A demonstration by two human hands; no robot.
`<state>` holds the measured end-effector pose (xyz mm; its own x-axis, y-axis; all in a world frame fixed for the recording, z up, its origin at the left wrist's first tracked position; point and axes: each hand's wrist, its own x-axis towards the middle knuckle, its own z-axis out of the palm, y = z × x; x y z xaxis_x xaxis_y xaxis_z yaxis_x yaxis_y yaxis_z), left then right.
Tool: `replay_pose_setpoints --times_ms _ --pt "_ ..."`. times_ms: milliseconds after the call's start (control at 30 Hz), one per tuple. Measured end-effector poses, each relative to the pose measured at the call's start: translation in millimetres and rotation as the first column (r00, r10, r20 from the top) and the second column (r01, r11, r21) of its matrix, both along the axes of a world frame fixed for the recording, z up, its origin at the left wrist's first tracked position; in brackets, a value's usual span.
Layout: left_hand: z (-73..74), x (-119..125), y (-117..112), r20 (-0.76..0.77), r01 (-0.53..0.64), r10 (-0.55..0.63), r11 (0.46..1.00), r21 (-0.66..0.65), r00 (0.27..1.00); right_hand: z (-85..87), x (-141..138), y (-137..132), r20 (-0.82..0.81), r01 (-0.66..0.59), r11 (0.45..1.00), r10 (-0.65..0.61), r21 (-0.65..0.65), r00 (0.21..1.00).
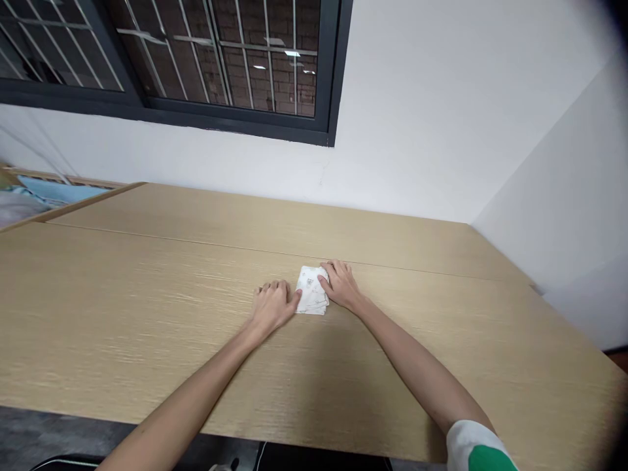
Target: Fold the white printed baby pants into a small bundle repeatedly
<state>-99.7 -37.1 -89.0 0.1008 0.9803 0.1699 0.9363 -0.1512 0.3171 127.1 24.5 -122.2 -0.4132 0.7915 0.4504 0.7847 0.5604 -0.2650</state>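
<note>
A small stack of white paper sheets (312, 291) with faint grey print lies flat on the wooden table, its lower right edges slightly fanned. My left hand (275, 304) rests on the tabletop to its left. Its fingers are bent and apart from the thumb, whose tip touches the stack's left edge. At the upper right corner, my right hand (341, 282) has its thumb and index finger on the sheets, the other fingers curled beside them. What lies under the right palm is hidden.
The wide wooden table (147, 314) has a seam running across it and meets a white wall (417, 111) at the back. Above it is a dark-framed barred window (235, 118). Light blue cloth (63, 191) lies beyond the left edge. A black seat (318, 458) shows below the front edge.
</note>
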Motion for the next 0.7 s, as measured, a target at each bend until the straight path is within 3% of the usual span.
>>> replay_pose_setpoints --times_ms 200,367,467,567,700 --pt "-5.5 -0.4 5.0 0.081 0.128 -0.125 0.991 -0.033 0.989 7.3 -4.1 -8.6 0.052 0.04 0.998 -0.042 0.05 0.998" --pt "2.9 7.4 -1.1 0.171 0.302 -0.288 0.952 -0.059 0.942 14.6 2.9 -44.0 0.077 0.122 0.993 -0.122 0.006 0.99" --pt "9.2 24.6 -13.3 0.211 0.453 -0.43 0.889 -0.07 0.878 18.4 26.3 -84.8 0.083 0.164 0.985 -0.16 -0.051 0.984" --pt "17.2 54.8 -37.5 0.253 0.604 -0.567 0.791 -0.097 0.784 28.0 61.4 -140.7 0.024 0.235 0.959 -0.235 -0.158 0.972" --pt "30.8 102.9 -92.8 0.387 0.778 -0.68 0.593 -0.209 0.622 52.9 111.6 -242.4 -0.248 0.257 0.882 -0.372 -0.394 0.895"
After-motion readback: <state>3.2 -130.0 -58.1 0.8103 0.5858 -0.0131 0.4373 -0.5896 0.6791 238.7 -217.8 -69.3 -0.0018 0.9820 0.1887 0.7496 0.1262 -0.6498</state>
